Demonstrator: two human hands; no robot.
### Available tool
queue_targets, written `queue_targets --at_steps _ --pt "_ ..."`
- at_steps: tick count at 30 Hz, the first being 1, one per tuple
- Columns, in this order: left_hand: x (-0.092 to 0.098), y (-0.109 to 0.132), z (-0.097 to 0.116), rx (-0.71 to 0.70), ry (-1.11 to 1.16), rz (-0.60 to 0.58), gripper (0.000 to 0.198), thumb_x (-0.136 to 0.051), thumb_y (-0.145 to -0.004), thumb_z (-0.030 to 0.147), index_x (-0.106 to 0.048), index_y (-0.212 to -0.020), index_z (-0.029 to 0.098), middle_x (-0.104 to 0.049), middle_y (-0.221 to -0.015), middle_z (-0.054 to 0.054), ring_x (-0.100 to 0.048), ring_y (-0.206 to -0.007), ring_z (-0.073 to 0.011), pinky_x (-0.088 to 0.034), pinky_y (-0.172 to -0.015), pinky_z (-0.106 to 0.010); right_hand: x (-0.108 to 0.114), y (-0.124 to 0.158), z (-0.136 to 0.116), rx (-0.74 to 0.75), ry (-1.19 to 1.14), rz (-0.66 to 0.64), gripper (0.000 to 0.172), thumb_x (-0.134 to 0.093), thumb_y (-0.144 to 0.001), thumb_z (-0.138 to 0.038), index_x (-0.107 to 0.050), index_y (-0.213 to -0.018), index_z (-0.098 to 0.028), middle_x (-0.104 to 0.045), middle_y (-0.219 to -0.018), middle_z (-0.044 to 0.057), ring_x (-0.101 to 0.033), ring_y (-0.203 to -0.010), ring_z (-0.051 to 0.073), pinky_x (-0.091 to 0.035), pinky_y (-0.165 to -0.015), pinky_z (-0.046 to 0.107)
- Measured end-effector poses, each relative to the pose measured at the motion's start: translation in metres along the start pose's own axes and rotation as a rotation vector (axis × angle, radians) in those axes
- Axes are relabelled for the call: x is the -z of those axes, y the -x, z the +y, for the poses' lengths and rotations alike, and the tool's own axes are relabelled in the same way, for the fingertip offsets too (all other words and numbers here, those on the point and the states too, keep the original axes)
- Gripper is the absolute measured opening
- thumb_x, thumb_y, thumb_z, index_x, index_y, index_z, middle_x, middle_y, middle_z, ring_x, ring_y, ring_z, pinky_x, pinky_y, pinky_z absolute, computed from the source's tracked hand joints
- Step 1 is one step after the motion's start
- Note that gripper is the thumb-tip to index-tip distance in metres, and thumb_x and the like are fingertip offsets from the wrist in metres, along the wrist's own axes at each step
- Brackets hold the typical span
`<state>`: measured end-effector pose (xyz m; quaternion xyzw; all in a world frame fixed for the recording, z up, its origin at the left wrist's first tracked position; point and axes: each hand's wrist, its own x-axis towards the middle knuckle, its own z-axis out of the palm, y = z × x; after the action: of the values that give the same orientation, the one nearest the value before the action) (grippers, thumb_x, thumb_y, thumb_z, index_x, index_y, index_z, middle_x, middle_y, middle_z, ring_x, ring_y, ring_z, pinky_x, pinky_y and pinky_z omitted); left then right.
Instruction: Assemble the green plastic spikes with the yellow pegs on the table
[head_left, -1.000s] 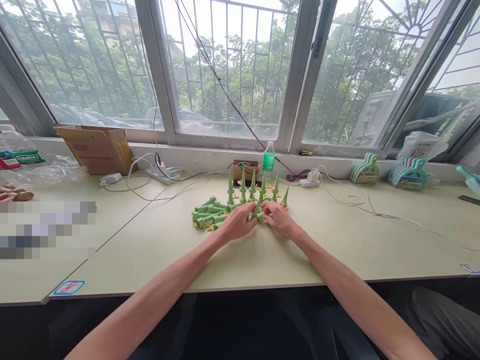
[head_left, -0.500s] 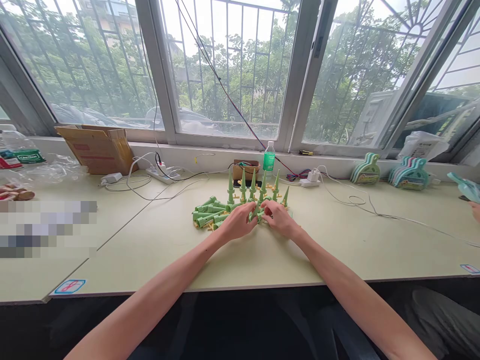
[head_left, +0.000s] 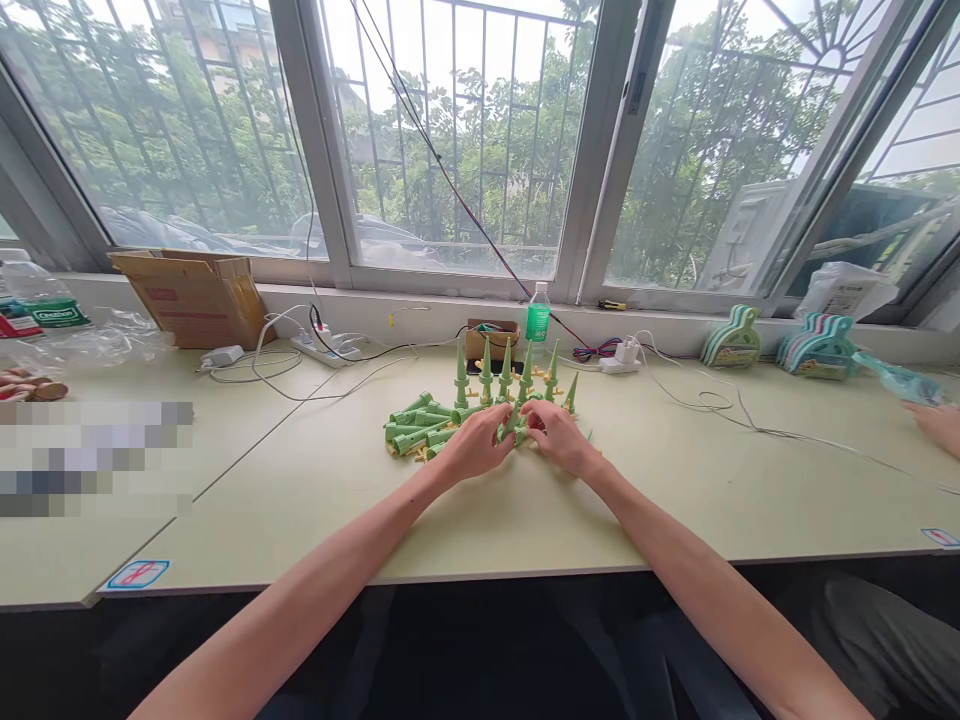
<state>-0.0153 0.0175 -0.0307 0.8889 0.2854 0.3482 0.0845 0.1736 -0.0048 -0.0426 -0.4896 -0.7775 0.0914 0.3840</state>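
My left hand (head_left: 480,442) is closed round a green cone-tipped plastic piece (head_left: 512,420), its tip pointing up between my hands. Close on the right, my right hand (head_left: 556,436) has its fingers curled in at the same piece; what its fingertips grip is partly hidden. Behind both hands stands a row of upright green cone-tipped pieces (head_left: 486,372) with small yellow side parts. Beside my left hand lies a pile of green plastic tubes (head_left: 420,425), some with yellow bits among them.
A small brown box (head_left: 491,342) and a green-labelled bottle (head_left: 538,318) stand at the back. A power strip (head_left: 326,348) and cables lie left; a cardboard box (head_left: 199,300) is beyond. At right are teal fan-shaped pieces (head_left: 817,350) and another person's hand (head_left: 934,425).
My hands stay almost in place, the right one shifting slightly. At the far right, the other person's hand and a teal item have moved left into view.
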Motion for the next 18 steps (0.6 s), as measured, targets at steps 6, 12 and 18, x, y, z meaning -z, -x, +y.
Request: queue_targets --at_steps 6,12,18 --pt "0.0002 0.0001 0.0001 -0.001 -0.009 -0.005 0.010 -0.054 -0.080 0.017 -0.045 -0.080 0.020 -0.048 -0.063 0.004 -0.044 -0.054 -0.0107 -0.034 -0.056 -0.023 0.0005 -0.0003 0.0004 -0.002 -0.010 0.033 0.018 -0.052 -0.081 -0.010 -0.056 -0.095 -0.019 -0.057 -0.082 0.002 -0.053 -0.076 0.015 -0.043 -0.073 0.028" --pt "0.0003 -0.0002 0.0004 -0.008 -0.002 -0.002 0.010 -0.055 -0.080 0.017 -0.045 -0.079 0.019 -0.048 -0.063 0.004 -0.043 -0.054 -0.0107 -0.034 -0.056 -0.023 0.0002 0.0002 0.0004 -0.006 0.001 0.020 0.018 -0.055 -0.080 -0.010 -0.056 -0.095 -0.019 -0.056 -0.080 0.001 -0.053 -0.075 0.015 -0.044 -0.073 0.029" --pt "0.0008 -0.0001 0.0009 -0.015 0.016 0.001 0.008 -0.054 -0.080 0.017 -0.046 -0.080 0.019 -0.049 -0.063 0.004 -0.043 -0.055 -0.0109 -0.034 -0.057 -0.023 0.0010 0.0021 0.0013 -0.006 0.030 -0.038 0.022 -0.058 -0.079 -0.011 -0.056 -0.098 -0.020 -0.055 -0.083 0.002 -0.053 -0.076 0.015 -0.044 -0.072 0.028"
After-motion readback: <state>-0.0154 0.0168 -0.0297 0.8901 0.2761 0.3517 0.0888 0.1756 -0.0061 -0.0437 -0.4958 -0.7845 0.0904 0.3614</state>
